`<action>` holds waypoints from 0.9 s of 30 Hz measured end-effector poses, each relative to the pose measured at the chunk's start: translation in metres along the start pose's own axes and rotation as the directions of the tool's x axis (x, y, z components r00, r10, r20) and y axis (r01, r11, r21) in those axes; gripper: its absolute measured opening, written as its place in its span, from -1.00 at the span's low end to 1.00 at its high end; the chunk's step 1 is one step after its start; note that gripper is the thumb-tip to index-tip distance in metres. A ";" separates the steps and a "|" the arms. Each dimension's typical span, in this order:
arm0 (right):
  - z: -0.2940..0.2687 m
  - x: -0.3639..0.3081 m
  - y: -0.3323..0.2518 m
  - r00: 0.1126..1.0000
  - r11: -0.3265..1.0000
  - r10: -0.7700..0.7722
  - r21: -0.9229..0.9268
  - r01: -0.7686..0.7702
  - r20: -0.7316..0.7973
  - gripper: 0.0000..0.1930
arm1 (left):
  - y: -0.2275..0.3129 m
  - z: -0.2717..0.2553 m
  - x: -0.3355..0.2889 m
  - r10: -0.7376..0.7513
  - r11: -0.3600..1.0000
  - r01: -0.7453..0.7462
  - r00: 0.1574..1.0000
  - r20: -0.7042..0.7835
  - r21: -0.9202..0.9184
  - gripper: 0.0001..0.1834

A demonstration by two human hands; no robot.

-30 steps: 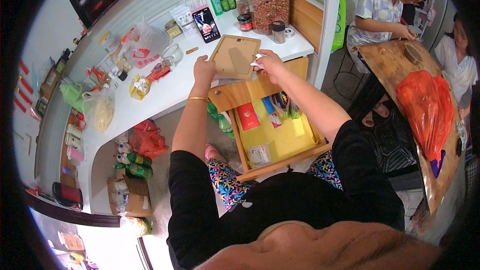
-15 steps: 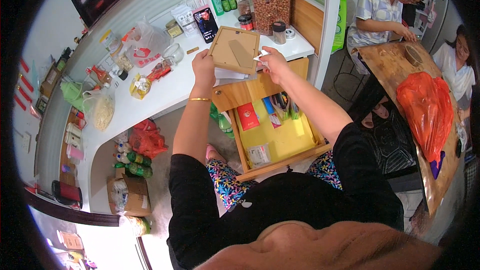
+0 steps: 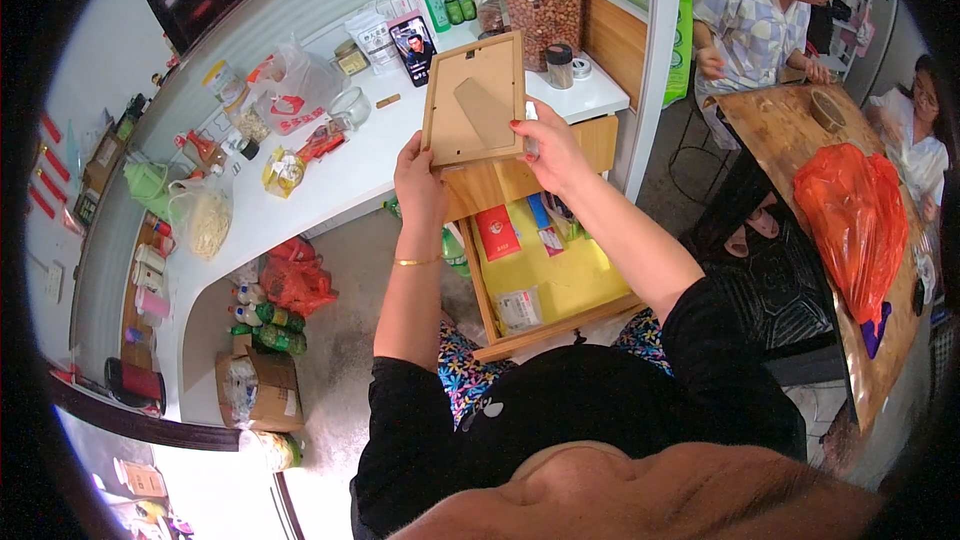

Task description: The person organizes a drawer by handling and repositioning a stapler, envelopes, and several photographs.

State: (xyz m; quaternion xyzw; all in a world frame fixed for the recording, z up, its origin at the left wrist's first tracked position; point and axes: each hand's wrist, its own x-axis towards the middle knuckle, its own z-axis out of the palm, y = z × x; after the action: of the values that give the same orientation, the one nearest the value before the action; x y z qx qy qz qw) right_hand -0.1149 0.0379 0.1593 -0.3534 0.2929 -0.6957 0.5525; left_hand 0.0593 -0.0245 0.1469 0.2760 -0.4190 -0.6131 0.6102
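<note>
A wooden picture frame [image 3: 473, 65] is held up over the desk's front edge, its brown back and folded support flap facing me. My left hand [image 3: 417, 175] is closed on its lower left corner. Closed on the lower right edge, my right hand [image 3: 552, 152] also has a small white thing between fingers and frame, too hidden to name. Below the frame, a pulled-out drawer [image 3: 590, 285] with a yellow bottom holds a red booklet [image 3: 497, 232], a clear packet [image 3: 519, 309] and several small items at its back.
On the white desk [image 3: 350, 165] stand a phone [image 3: 411, 48], a big jar of nuts [image 3: 543, 15], a glass mug [image 3: 349, 107] and plastic bags [image 3: 296, 90]. A cardboard box [image 3: 262, 390] sits below, left. Two other people are by a wooden table [image 3: 760, 125] with a red bag [image 3: 850, 220].
The picture frame has come closer and tilted more upright. My left hand has slid to its lower corner, and my right hand now grips its lower right edge. The phone's picture differs.
</note>
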 end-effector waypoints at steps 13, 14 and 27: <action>0.035 -0.093 0.023 0.880 0.471 -0.324 -0.748 0.468 0.347 -0.41 | -0.018 0.008 -0.099 0.027 0.947 -0.164 0.898 0.439 0.277 -0.34; 0.037 -0.104 0.025 0.806 0.262 -0.380 -0.783 0.564 0.453 -0.42 | -0.019 0.008 -0.112 -0.017 0.991 -0.040 0.914 0.405 0.131 -0.39; 0.014 -0.166 0.010 0.798 0.290 -0.079 -0.752 0.592 0.598 -0.47 | -0.044 -0.026 -0.147 -0.311 0.823 0.428 0.890 0.333 -0.373 -0.73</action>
State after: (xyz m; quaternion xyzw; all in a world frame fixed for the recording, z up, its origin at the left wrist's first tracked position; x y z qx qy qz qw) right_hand -0.0746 0.1973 0.1316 -0.8029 0.4062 -0.4115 0.1448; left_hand 0.0733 0.1110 0.0709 0.1266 -0.2842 -0.8289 0.4649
